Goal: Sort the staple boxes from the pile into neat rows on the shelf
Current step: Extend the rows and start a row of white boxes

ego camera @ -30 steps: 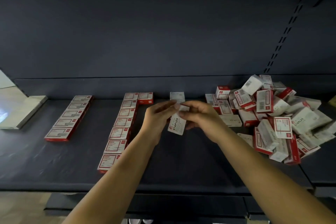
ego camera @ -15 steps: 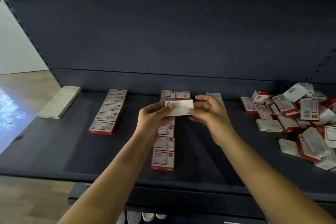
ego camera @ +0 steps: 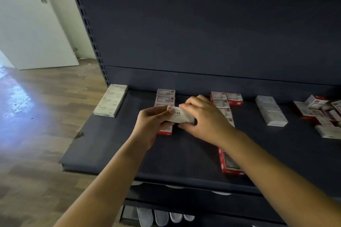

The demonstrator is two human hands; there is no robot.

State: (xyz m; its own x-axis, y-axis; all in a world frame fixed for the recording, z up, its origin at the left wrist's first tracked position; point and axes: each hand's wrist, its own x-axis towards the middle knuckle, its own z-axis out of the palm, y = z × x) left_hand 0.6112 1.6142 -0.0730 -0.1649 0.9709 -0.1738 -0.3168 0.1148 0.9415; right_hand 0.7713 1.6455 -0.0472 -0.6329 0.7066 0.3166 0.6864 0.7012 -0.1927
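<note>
Both hands, the left hand (ego camera: 151, 125) and the right hand (ego camera: 204, 118), pinch 1 white staple box (ego camera: 181, 115) between curled fingers above the shelf (ego camera: 110, 145), its long axis running left-right, over the front of a red row (ego camera: 164, 97), the white row (ego camera: 110, 100) lying toward the left edge.

Two hands are seen, the left (ego camera: 153, 125) and the right (ego camera: 204, 118), with one box (ego camera: 180, 115) held between them. Four rows of boxes are counted on the shelf (ego camera: 110, 145): a white row (ego camera: 110, 100), a red-edged row (ego camera: 165, 97), another red-edged row (ego camera: 224, 107) and a second white row (ego camera: 271, 110). One pile (ego camera: 321, 112) is seen at the right edge; its boxes cannot be counted.
</note>
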